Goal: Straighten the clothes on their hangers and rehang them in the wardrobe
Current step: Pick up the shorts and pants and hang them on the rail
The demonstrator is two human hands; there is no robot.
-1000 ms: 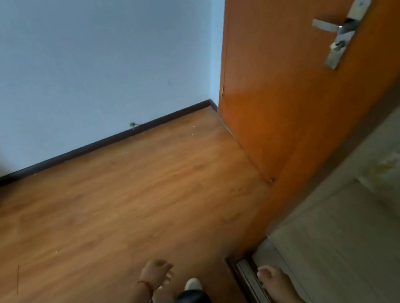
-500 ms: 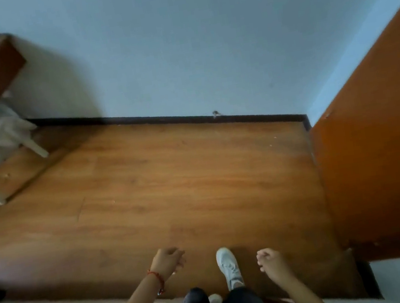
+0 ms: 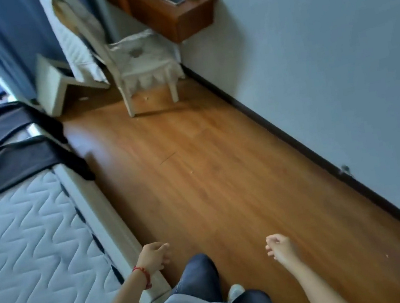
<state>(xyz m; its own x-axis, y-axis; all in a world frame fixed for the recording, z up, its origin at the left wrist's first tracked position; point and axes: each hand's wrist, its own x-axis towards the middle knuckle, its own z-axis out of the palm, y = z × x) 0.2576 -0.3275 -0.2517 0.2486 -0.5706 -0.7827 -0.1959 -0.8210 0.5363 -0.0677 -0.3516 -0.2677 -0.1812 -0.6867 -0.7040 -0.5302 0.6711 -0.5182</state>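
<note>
Head view swings off the door and wall onto the bed (image 3: 33, 243): dark clothes (image 3: 4, 152) lie heaped across it, well ahead and left of the left hand (image 3: 155, 258). Both hands hang loosely curled, holding nothing; right hand (image 3: 280, 247) over the floor (image 3: 197, 177). Pickup looks next.

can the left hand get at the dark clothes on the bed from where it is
Probably not yet. The left hand hangs empty beside the bed's near edge, while the dark clothes lie far up the mattress. Nothing blocks the way; the person must walk closer.
</note>
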